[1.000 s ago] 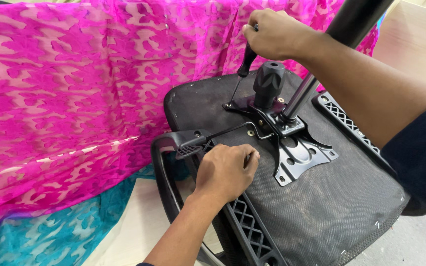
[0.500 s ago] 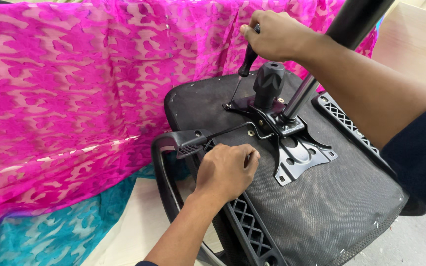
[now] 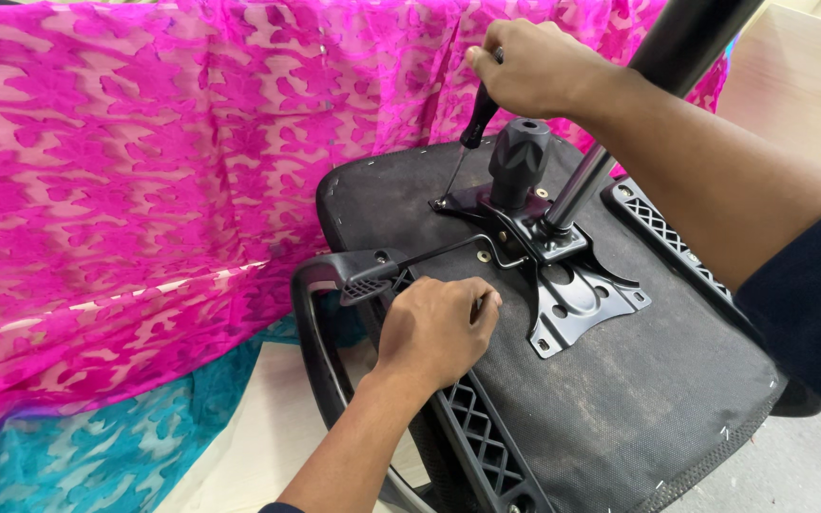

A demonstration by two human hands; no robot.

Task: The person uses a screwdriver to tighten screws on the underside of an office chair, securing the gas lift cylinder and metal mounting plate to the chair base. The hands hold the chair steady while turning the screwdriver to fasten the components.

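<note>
Screwdriver (image 3: 475, 122) sits stiff in my right hand (image 3: 529, 66), gripped at its handle; left hand (image 3: 434, 328), fingers curled, steadies the heavy seat (image 3: 620, 399) at seven o'clock.

The right hand (image 3: 534, 66) grips a black-handled screwdriver (image 3: 472, 133), its tip set at the far left corner of the black metal mechanism plate (image 3: 563, 285) on the upturned chair seat (image 3: 639, 408). The left hand (image 3: 434, 328) rests closed on the seat near its left edge, beside the lever (image 3: 372, 277). Pink patterned fabric (image 3: 125, 171) lies behind.
</note>
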